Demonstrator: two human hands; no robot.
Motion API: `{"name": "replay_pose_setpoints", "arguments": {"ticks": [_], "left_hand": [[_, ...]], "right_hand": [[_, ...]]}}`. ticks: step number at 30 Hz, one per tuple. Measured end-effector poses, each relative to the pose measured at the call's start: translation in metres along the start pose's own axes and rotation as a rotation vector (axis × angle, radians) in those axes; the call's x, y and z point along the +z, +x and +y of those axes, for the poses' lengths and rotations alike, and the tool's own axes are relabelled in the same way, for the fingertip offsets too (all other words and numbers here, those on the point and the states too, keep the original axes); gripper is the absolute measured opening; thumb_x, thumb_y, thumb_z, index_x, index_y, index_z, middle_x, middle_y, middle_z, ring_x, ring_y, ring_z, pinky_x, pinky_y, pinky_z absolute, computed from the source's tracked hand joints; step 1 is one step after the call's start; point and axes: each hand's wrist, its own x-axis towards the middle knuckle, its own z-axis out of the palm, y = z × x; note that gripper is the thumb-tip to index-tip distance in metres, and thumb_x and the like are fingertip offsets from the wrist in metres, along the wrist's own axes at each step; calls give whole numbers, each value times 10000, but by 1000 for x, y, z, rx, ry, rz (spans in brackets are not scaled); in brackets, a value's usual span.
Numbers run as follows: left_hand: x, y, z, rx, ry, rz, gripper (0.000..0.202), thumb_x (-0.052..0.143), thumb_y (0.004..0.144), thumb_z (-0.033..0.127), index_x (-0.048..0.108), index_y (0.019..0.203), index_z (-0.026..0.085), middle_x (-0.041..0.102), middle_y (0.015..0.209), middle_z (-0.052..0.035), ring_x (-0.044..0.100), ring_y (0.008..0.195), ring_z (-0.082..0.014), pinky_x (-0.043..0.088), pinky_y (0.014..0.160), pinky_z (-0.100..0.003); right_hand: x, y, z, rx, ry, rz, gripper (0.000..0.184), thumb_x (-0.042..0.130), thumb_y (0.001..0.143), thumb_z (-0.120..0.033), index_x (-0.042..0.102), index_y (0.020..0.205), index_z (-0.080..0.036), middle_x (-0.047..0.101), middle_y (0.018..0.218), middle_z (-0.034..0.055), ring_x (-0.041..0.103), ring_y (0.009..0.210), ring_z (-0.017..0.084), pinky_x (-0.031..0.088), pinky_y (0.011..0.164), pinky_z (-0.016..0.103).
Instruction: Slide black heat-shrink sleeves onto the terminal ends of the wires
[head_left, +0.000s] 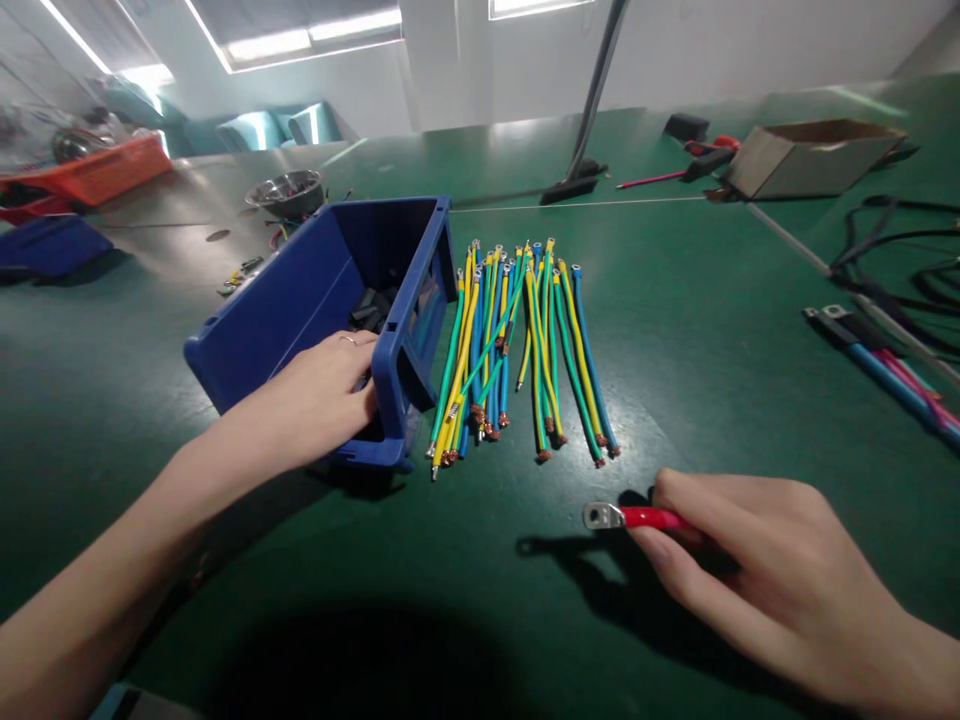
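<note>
My right hand [757,570] pinches a red cable [651,517] whose bare metal ring lug points left, just above the green table. At the left, my left hand [326,395] reaches over the near side of a blue plastic bin [277,300]. Its fingertips are hidden inside the bin, so what they touch cannot be seen. Small black pieces [373,308] lie in the bin beyond the hand. Beside the bin, several short green-yellow and blue cables [540,350] with lugs and bare copper ends lie in loose rows, apart from both hands.
A metal bowl [289,192] stands behind the bin, with orange trays [112,170] to the far left. Toward the back are a lamp base [570,188] and a cardboard box [810,160]. Black cables [900,245] and lugged leads [885,360] lie on the right.
</note>
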Motion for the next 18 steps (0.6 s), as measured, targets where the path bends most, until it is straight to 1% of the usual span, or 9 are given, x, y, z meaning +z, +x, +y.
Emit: {"name": "replay_pose_setpoints", "arguments": {"ticks": [2,5,8,12,15,17,18], "left_hand": [[-4,0,5,4,-13,-70,285,455,946,176,660,750,170,717,891,1,665,883,-188,525,856,-337],[-7,-1,9,-31,-19,-59,285,422,930,133,629,735,164,669,845,-2,625,828,-178,507,793,-318],[-6,-1,9,-64,-38,-16,262,423,926,141,663,822,149,658,870,-12,608,836,-180,481,741,-286],[-5,-2,10,-83,-85,8,257,445,914,137,702,932,139,699,934,-4,599,796,-148,457,701,-240],[-6,-3,12,-87,-110,11,287,471,897,123,715,1044,151,714,882,19,598,757,-135,448,668,-213],[-7,-4,13,-91,-112,29,311,482,911,141,705,1126,162,713,844,25,613,744,-140,447,654,-213],[-8,-5,13,-91,-112,44,318,486,920,153,698,1157,168,723,860,22,626,745,-144,454,659,-221]], "right_hand": [[0,0,1,5,-14,-11,350,451,1036,-342,450,707,-225,448,511,-70,404,387,62,280,419,235],[0,0,1,2,-22,-22,354,444,1039,-354,454,709,-226,450,508,-71,411,382,62,287,416,228],[0,1,1,-2,-26,-17,356,432,1044,-356,465,715,-224,455,506,-70,416,377,60,289,412,225],[0,2,0,-1,-30,-15,364,436,1044,-359,468,708,-223,456,505,-69,418,378,60,291,409,224],[0,2,0,-13,-33,-16,361,430,1047,-357,467,713,-224,458,507,-72,418,374,59,292,402,224],[0,1,1,-21,-40,-17,354,428,1047,-356,468,721,-226,459,510,-73,421,375,60,295,401,225],[0,1,1,-23,-42,-18,350,430,1047,-355,468,724,-227,458,510,-73,422,375,60,296,401,225]]}}
